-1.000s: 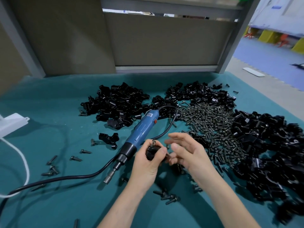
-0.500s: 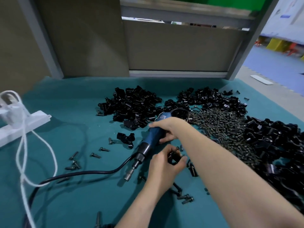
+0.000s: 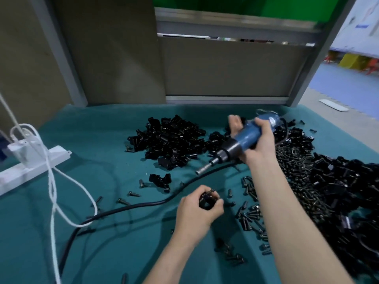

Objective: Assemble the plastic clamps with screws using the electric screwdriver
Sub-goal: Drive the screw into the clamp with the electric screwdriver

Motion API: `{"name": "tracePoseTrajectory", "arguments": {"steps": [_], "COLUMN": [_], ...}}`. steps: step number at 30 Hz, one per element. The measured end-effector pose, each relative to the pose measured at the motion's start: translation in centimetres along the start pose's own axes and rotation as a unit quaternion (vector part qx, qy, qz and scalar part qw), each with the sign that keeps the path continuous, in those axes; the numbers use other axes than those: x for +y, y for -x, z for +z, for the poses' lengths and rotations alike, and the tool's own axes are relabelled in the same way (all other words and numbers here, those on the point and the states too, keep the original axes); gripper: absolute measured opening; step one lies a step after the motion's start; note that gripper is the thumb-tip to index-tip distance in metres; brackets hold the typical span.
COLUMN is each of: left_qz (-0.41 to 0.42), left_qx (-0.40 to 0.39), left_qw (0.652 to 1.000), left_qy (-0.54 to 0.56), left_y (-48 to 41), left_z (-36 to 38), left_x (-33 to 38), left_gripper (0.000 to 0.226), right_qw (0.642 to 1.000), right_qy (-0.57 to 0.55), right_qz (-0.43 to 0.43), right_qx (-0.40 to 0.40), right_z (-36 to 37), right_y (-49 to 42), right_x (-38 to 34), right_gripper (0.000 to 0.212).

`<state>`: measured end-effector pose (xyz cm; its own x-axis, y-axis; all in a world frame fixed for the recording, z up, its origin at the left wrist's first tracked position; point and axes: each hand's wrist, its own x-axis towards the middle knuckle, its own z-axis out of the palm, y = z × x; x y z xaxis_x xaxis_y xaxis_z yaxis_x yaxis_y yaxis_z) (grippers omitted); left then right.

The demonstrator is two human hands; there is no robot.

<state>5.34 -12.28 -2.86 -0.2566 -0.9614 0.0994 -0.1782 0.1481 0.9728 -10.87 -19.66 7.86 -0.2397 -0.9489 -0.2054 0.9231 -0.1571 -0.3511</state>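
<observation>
While the teal tabletop [image 3: 114, 140] carries heaps of black clamps [image 3: 170, 140] and a spread of loose screws [image 3: 291, 160], the right hand [image 3: 260, 144] is wrapped round the blue electric screwdriver [image 3: 245, 139], held clear of the cloth with its bit [image 3: 203, 169] pointing down-left. The left hand [image 3: 196, 213] is closed on one clamp [image 3: 206, 203], a screw [image 3: 210, 191] apparently seated on top. Recommended: steady the clamp, bring the bit square onto the screw head, then trigger.

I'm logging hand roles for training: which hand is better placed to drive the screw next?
Right. The right hand grips the electric screwdriver, its bit angled toward the left hand, which holds the clamp and is occupied steadying it.
</observation>
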Motion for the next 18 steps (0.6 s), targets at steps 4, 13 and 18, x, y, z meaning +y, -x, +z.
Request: {"name": "tracePoseTrajectory", "arguments": {"steps": [4,13,18], "left_qz": [-0.023,-0.029,-0.019], "left_qx": [0.014,-0.002,0.001], "left_qw": [1.0,0.988,0.988], "left_qy": [-0.011,-0.152,-0.153], "left_y": [-0.5,-0.2,-0.2], "left_z": [-1.5,-4.0,-4.0], "left_x": [-0.3,-0.7,-0.7], "left_gripper": [0.01,0.015,0.021], "right_qw": [0.998,0.993,0.993], "right_qy": [-0.05,-0.078,-0.08], "right_qz": [-0.009,-0.076,-0.074], "right_qx": [-0.038,0.039,0.044], "right_z": [-3.0,-7.1,-7.0], "right_y": [1.0,1.1,1.0], "right_x": [-0.4,0.4,0.9], "right_gripper": [0.022,0.018,0.015]}}
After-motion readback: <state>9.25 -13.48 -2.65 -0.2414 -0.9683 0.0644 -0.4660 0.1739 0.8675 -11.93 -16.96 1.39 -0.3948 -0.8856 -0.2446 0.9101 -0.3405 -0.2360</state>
